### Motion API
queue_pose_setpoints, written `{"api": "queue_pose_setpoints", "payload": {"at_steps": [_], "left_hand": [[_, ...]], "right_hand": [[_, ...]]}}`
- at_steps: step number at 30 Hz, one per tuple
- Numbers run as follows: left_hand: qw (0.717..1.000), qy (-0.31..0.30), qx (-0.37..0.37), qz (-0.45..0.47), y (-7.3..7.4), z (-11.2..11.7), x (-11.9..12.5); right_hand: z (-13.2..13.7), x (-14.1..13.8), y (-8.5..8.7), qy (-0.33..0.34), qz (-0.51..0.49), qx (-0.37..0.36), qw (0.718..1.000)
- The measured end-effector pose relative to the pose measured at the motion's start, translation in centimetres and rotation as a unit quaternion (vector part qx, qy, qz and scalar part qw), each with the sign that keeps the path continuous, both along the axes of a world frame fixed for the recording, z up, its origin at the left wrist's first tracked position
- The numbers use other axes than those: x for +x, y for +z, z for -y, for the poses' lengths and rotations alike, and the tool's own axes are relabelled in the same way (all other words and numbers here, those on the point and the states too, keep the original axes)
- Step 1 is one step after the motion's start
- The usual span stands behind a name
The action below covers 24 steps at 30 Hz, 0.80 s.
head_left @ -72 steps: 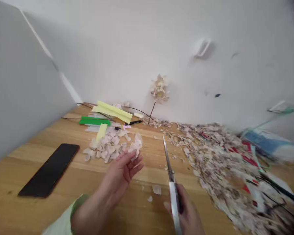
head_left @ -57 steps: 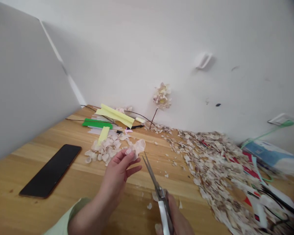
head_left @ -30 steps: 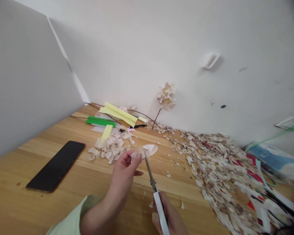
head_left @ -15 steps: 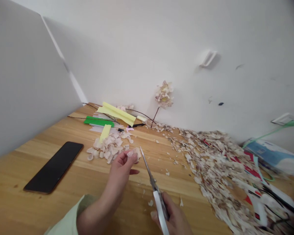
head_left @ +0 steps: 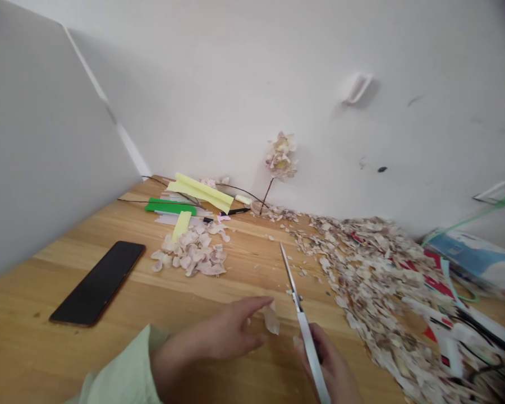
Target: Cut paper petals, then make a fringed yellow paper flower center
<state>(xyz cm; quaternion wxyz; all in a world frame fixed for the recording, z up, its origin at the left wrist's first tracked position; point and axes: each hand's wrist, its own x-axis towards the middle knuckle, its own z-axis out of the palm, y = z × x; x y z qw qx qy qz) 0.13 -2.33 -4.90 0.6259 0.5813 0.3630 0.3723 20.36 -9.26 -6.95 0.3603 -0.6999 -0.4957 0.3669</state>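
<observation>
Two hands low over a wooden bench point(head_left: 160, 303). Far left: dark phone point(head_left: 96, 283) lying flat, screen up. Next right: small pile of pale petals point(head_left: 191, 255), with green strip point(head_left: 168, 206) and folded yellow paper point(head_left: 200, 192) behind it near the wall.

Left hand point(head_left: 231, 334), pale green sleeve: mostly curled, index out, apparently pinching a petal piece point(head_left: 271, 321) between index and thumb, just above the bench, low centre. Judged feather-light, thin, floppy, easily creased or torn; best taken by an edge with a fingertip pinch, no squeeze. Too small to give a clear long axis; seems to stand on edge, broad face toward the scissors.

Behind, against the wall: paper flower point(head_left: 281, 154) on a thin stem, upright, slightly leaning.

Just right of the petal piece: scissors point(head_left: 297, 294), blades together or nearly so, reading as one thin line. Long axis from the handle at lower right up to the tip, pointing away toward the wall and a little left. Stiff, sharp at the tip, probably slick on the blades; to be held by the handle only. Near the petal piece, not touching it as far as visible.

Right hand point(head_left: 332, 367): closed round the white handle, blades clear of the fingers.

Far right: broad heap of scraps point(head_left: 379, 269) spread along the bench to the edge, red and blue printed sheets point(head_left: 467, 255) mixed in.
</observation>
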Motion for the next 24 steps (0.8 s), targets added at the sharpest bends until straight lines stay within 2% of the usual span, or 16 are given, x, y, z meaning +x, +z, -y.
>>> {"api": "queue_pose_setpoints", "payload": {"at_steps": [2,4,5,6,10,14,20,24], "left_hand": [[0.989,-0.003,0.110,-0.101,-0.4,-0.5,0.1],[0.959,0.041,0.204,-0.195,-0.6,-1.8,-0.7],[0.934,0.077,0.243,-0.249,-0.7,-2.6,-1.4],[0.925,0.089,0.253,-0.268,-0.7,-3.5,-2.1],[0.913,0.110,0.249,-0.303,-0.9,-5.7,-4.0],[0.915,0.140,0.216,-0.311,-1.2,-6.0,-4.3],[0.926,0.237,0.142,-0.256,-0.6,-5.8,-4.4],[0.937,0.274,0.085,-0.201,-0.1,-6.0,-4.5]], "right_hand": [[0.2,0.3,0.1,-0.001,-0.014,-0.008,1.000],[0.4,0.7,0.2,0.014,-0.038,-0.019,0.999],[0.5,0.8,0.2,0.018,-0.046,-0.020,0.999],[0.5,0.9,0.2,0.015,-0.050,-0.019,0.998],[0.3,0.5,0.1,-0.021,-0.043,-0.011,0.999],[0.1,-0.6,0.6,-0.035,-0.066,-0.006,0.997],[-0.1,-1.5,1.0,-0.028,-0.065,0.002,0.997],[-0.3,-2.4,1.3,-0.035,-0.093,0.001,0.995]]}}
